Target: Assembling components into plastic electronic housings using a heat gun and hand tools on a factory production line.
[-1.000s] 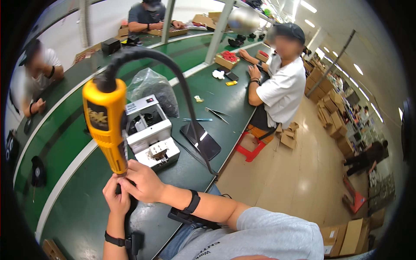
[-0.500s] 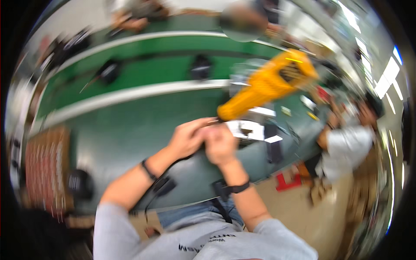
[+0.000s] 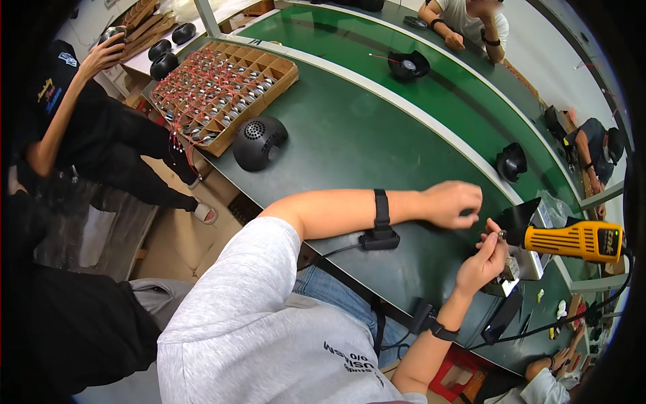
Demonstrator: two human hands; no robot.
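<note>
Pinching the tip of the yellow tool (image 3: pixel 573 241) in the right grip (image 3: pixel 483 262), raised over the right part of the counter (image 3: pixel 336 148), with the exact contact hidden from this side and much of the white machine (image 3: pixel 531 268) blocked behind the tool. Cannot tell from the loose, slightly blurred curl of the left grip (image 3: pixel 452 204), near but apart from the tool, whether empty or closed around something small. Can barely make out the dark phone (image 3: pixel 503 313) near the machine, or identify the round thing (image 3: pixel 112 35) held by the person (image 3: pixel 60 94) cropped above the shoulders at left.
</note>
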